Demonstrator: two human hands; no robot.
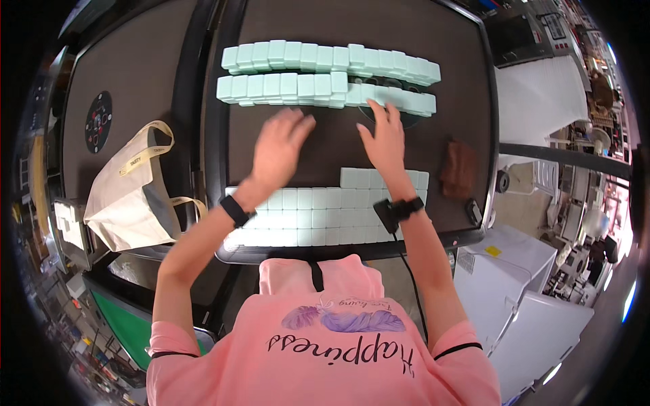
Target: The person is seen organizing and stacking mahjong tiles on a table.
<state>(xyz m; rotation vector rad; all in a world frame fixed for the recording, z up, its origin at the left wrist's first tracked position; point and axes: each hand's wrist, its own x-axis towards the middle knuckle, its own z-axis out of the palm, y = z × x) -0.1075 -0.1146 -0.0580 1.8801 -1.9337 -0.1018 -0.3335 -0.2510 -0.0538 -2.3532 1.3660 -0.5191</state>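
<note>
Counting carefully, we found two long rows of pale green tiles, one flat block of tiles and one brown pouch on the dark table. The left hand, which was blurred, stood apart from the right hand, its fingers loosely spread just before the nearer row. The right one had thumb and fingers parted, with fingertips at the same row; whether they touched it, we could not tell. The block lay behind both hands, nearer to the pink shirt.
</note>
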